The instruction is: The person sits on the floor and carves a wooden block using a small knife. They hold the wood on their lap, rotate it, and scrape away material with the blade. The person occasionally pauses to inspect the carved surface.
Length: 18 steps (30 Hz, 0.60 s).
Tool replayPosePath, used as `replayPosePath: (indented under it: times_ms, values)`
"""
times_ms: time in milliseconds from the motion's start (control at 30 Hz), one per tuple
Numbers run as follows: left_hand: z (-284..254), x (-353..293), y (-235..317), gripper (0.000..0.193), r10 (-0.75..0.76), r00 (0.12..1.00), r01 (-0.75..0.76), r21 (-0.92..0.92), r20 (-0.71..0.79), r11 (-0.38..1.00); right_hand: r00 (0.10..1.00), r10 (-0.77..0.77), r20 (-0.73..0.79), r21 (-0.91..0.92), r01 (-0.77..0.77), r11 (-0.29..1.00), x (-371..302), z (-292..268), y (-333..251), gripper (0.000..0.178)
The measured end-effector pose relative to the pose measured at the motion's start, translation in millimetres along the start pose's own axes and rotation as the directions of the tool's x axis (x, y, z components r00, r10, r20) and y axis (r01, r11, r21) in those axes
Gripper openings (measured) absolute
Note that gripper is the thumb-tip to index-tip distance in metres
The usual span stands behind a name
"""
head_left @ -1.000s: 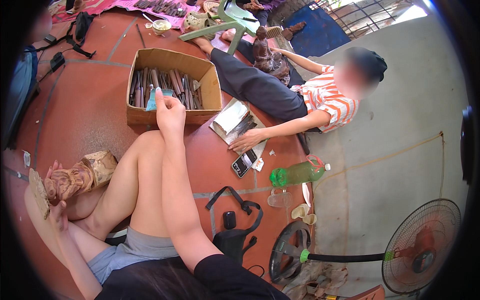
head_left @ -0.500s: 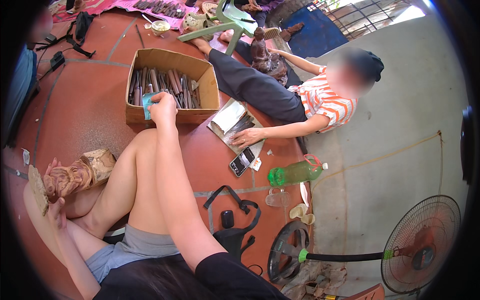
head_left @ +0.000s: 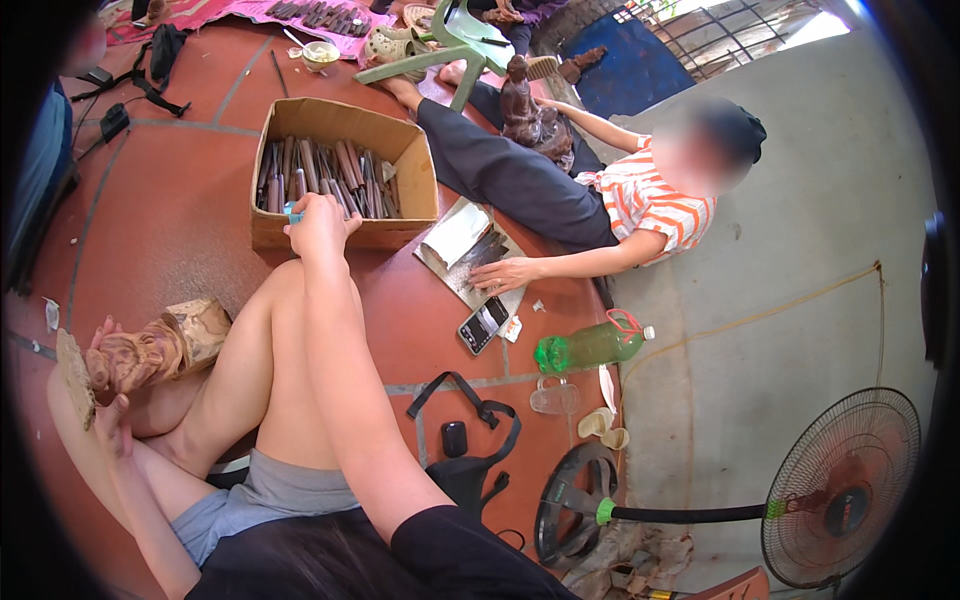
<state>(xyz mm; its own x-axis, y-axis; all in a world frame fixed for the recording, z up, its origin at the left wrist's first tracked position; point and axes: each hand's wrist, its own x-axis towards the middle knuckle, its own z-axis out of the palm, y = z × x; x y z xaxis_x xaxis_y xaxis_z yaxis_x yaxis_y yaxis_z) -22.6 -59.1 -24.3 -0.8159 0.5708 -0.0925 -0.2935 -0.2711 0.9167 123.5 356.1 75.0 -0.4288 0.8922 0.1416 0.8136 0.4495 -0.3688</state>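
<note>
Obstructions: the person's raised knee stands between the wooden carving (head_left: 145,358) and the carton (head_left: 272,233). To the right lie a black strapped bag (head_left: 463,485), a clear mug (head_left: 557,398) and a green bottle (head_left: 592,346) on its side. A phone (head_left: 484,325) lies by a grey slab (head_left: 458,283), where a co-worker's hand (head_left: 505,274) rests; that co-worker's dark-trousered leg extends past the carton. A green chair (head_left: 462,48) stands beyond, a fan (head_left: 842,487) at far right.

Floor: red tile (head_left: 170,200) with grey joints. Wall (head_left: 780,225): pale grey, plain.

Containers: the carton is open, holding many slender tools (head_left: 345,170) with brown handles. A bowl (head_left: 318,56) farther off has pale contents.

Grips: the right grip (head_left: 322,225), at the carton's near edge, is closed, pinching a mostly hidden blue packet (head_left: 294,218). The left grip (head_left: 115,428) is curled about the carving's flat-based end; the carving lies sideways across the lap.
</note>
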Motion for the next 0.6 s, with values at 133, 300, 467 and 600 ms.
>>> replayPosePath:
  times_ms: [133, 300, 467, 600]
  values:
    - [3, 1, 1, 0.088, -0.002, 1.000, 0.002, 0.004, 0.000, 1.000, 0.961, 0.024, 0.275, 0.033, -0.035, 0.999, 19, 9, 12, 0.028]
    - [-1, 1, -1, 0.088, -0.003, 1.000, 0.003, 0.002, 0.007, 1.000, 0.957, -0.022, 0.288, -0.157, 0.070, 0.985, 26, 20, 9, 0.028]
    - [-1, -1, 0, 0.087, -0.001, 1.000, 0.001, 0.003, 0.011, 1.000, 0.934, -0.037, 0.356, -0.254, 0.134, 0.958, 39, 26, 10, 0.025]
    - [-1, 0, -2, 0.087, -0.004, 1.000, 0.004, -0.002, 0.016, 1.000, 0.944, -0.033, 0.328, -0.340, 0.151, 0.928, 45, 41, 6, 0.017]
